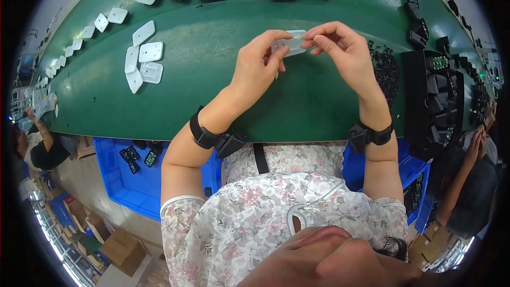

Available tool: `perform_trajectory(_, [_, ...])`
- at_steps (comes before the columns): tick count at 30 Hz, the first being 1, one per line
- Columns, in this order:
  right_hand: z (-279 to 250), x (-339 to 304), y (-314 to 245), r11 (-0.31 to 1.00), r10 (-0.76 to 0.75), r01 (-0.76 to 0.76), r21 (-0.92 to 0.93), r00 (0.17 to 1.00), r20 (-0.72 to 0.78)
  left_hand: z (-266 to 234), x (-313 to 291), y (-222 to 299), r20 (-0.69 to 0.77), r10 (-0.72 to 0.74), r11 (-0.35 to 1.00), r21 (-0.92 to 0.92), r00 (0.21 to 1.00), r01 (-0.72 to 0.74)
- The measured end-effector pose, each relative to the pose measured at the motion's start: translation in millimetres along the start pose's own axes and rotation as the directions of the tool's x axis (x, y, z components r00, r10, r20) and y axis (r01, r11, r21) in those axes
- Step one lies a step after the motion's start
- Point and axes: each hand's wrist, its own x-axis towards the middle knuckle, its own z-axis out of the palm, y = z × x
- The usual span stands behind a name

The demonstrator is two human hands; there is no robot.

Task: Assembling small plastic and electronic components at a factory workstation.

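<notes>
Both hands pinch one white plate [290, 43] above the green surface [212, 85], mid-belt: left hand [260, 64] grips its left end, right hand [340, 48] its right. Looks like inspection or fitting in hand. Next likely needs setting it down beside the loose plates [143, 61].

Long green work surface [212, 95], blue bins [127, 186] beneath, cardboard boxes [125, 250] on the floor, black trays [430, 101] at right.
</notes>
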Motion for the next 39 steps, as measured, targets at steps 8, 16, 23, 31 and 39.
perform_trajectory(8, [10.0,-5.3,10.6,0.976,0.091,-0.089,0.201,0.996,-0.002,3.6,-6.3,7.4,-0.050,0.068,0.997,0.041,0.996,-0.066])
perform_trajectory(16, [22.8,-12.4,5.6,0.971,0.044,-0.046,0.234,0.999,0.013,2.6,-5.8,12.7,-0.047,0.246,0.951,0.202,0.968,-0.232])
perform_trajectory(23, [27.7,-14.3,4.1,0.997,0.041,-0.035,0.068,0.996,-0.077,2.4,-6.3,12.7,-0.051,0.333,0.912,0.270,0.942,-0.308])
perform_trajectory(31, [22.3,-14.7,4.9,0.991,-0.062,0.052,-0.121,0.995,-0.076,9.0,-8.7,16.5,-0.110,-0.002,0.962,-0.272,0.994,-0.028])
perform_trajectory(39, [22.3,-13.6,5.6,0.974,-0.007,-0.012,-0.226,0.996,-0.086,8.7,-8.7,7.9,-0.029,-0.028,0.944,-0.330,0.999,0.016])
